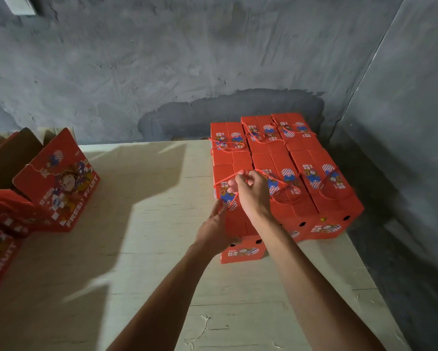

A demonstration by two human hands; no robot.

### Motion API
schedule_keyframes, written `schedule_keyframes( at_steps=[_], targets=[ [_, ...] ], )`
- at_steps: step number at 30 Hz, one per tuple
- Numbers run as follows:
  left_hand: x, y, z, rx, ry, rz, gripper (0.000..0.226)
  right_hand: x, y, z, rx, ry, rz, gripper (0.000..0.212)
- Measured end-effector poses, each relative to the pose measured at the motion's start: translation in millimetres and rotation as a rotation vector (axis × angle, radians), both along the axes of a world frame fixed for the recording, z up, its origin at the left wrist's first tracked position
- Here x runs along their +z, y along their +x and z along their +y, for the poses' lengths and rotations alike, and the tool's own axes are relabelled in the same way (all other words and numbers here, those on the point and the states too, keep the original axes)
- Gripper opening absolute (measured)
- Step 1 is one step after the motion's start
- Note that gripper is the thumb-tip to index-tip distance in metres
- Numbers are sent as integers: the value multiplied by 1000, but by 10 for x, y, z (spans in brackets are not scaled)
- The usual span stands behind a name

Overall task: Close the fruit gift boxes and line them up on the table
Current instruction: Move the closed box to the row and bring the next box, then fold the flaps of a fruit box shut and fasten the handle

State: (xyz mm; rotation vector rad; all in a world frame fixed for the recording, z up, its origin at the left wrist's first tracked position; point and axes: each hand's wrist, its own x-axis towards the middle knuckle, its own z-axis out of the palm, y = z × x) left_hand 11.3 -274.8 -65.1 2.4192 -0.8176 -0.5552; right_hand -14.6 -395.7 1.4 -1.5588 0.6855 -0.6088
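Right grip point(248, 191) is pinching the rope handle point(228, 179) atop the nearest box point(235, 221), likely steadying it for alignment. Left grip point(216, 228), fingers spread, is pressing the box's left side toward the row point(301, 173) just right, on the desk point(142, 249).

A rough grey plastered wall point(162, 59) is seen across the far side of the scene, streaked with trowel marks and uneven patches. A darker, damp-looking stain point(228, 110) is spread low on it, just above the far edge of the desk. At the right, a second grey wall point(415, 122) is met in a corner. A pale block point(20, 5) is fixed at the top left. The desk point(149, 249) is topped with light, pale wood-grain boards, crossed by faint seams and small cracks. Broad, hard-edged shadows point(137, 173) are cast over its left and middle parts.
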Motion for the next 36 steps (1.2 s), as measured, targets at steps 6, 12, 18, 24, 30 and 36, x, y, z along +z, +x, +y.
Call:
schedule_keyframes(
  at_steps=[6, 12, 18, 24, 30, 36],
  targets=[
    [-44, 111, -86, -5, 20, 12, 127, -26, -34, -160, -33, 10, -2, 18],
    [167, 81, -115, -27, 117, 47, 121, 46, -201, -182, -53, -88, 221, 36],
    [427, -390, -94, 173, -63, -13, 52, 95, -567, 40, 48, -164, 383, 39],
    [649, -579, 450, 344, -254, -67, 47, 194, -810, 574, 107, -173, 244, 42],
    [699, -856, 1625, 594, -327, -100, 36, 152, -829, 1622, 287, -160, 167, 29],
    [717, -1217, 2924, 880, -369, -111, 24, 2, -753, 3072, 621, -157, 141, 35]
  ],
)
